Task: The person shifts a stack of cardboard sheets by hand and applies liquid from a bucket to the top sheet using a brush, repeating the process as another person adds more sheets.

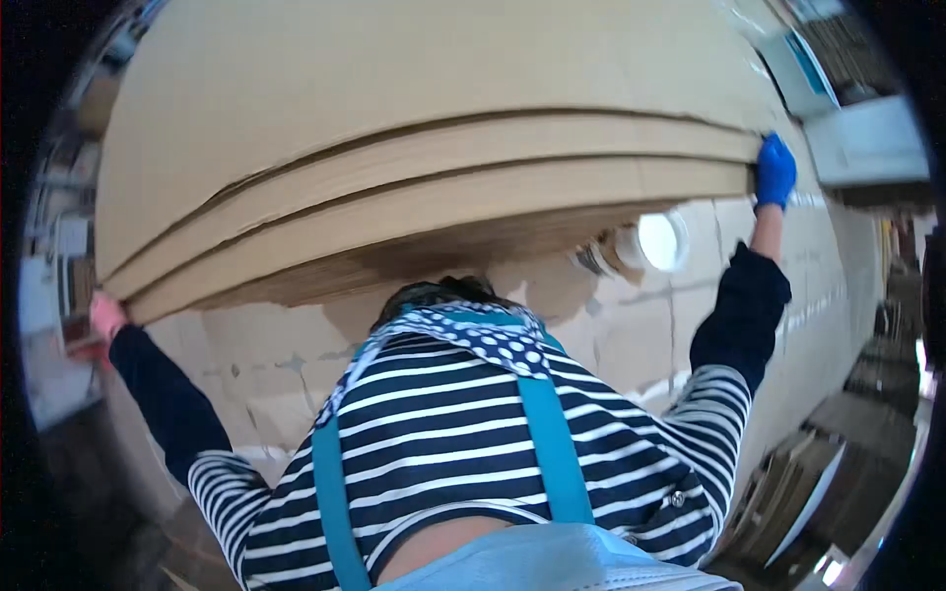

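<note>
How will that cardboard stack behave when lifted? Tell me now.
The cardboard stack probably flexes: its layers gape apart along the edge. Likely heavy and awkward: a person's blue-gloved hand and other hand grip opposite ends, arms spread wide. Sheets may slide; nothing visibly binds them.

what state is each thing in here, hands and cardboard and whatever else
cardboard sheets: flat stack of large sheets, held up off the floor at both ends
left hand: pink glove, gripping the stack's left end
right hand: blue glove, gripping the stack's right end
floor: covered with flattened cardboard
</note>
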`<state>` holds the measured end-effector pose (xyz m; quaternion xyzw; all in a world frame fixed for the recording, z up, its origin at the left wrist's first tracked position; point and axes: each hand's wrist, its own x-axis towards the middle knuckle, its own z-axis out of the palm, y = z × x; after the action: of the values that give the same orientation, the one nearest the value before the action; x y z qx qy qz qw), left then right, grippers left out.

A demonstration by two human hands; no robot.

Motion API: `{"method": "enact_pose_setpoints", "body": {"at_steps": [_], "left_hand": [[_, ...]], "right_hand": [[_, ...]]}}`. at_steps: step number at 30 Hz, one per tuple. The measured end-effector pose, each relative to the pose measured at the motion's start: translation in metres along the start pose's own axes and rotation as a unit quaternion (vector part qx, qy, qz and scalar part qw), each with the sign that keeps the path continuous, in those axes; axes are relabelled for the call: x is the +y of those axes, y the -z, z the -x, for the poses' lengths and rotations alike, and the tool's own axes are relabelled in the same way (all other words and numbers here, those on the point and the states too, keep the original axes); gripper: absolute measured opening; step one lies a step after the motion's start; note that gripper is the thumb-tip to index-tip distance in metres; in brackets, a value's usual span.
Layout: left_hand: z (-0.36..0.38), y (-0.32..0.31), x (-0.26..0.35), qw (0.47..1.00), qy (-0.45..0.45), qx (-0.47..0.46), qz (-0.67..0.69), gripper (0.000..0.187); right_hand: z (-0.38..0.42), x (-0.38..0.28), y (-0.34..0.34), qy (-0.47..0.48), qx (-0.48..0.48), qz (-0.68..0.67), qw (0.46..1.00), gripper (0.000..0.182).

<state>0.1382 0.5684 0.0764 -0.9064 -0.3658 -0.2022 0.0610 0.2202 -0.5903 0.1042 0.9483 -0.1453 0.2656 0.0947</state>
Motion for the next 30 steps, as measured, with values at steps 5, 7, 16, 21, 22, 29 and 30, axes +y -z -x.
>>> {"method": "enact_pose_setpoints", "body": {"at_steps": [5, 7, 16, 21, 22, 29, 30], "left_hand": [[0.024, 0.043, 0.049, 0.985, 0.154, 0.027, 0.075, 0.054], [0.026, 0.043, 0.052, 0.985, 0.156, 0.031, 0.068, 0.053], [0.01, 0.033, 0.042, 0.986, 0.109, 0.011, 0.126, 0.055], [0.064, 0.109, 0.069, 0.997, 0.063, 0.031, -0.03, 0.062], [0.006, 0.061, 0.004, 0.988, 0.089, -0.123, -0.037, 0.064], [-0.014, 0.041, -0.024, 0.966, -0.153, -0.161, -0.131, 0.048], [-0.016, 0.057, -0.019, 0.967, -0.153, -0.16, -0.13, 0.048]], "right_hand": [[-0.002, -0.016, 0.018, -0.177, -0.013, -0.094, 0.98, 0.049], [0.0, -0.014, 0.017, -0.182, -0.012, -0.098, 0.978, 0.049], [0.001, -0.014, 0.019, -0.196, -0.019, -0.11, 0.974, 0.048], [0.0, 0.022, 0.039, -0.059, -0.104, 0.06, 0.991, 0.032], [0.007, 0.033, 0.03, -0.007, -0.132, 0.073, 0.988, 0.031], [0.024, 0.011, 0.043, -0.09, -0.223, -0.017, 0.971, 0.059], [0.022, 0.01, 0.046, -0.039, -0.189, 0.016, 0.981, 0.059]]}}
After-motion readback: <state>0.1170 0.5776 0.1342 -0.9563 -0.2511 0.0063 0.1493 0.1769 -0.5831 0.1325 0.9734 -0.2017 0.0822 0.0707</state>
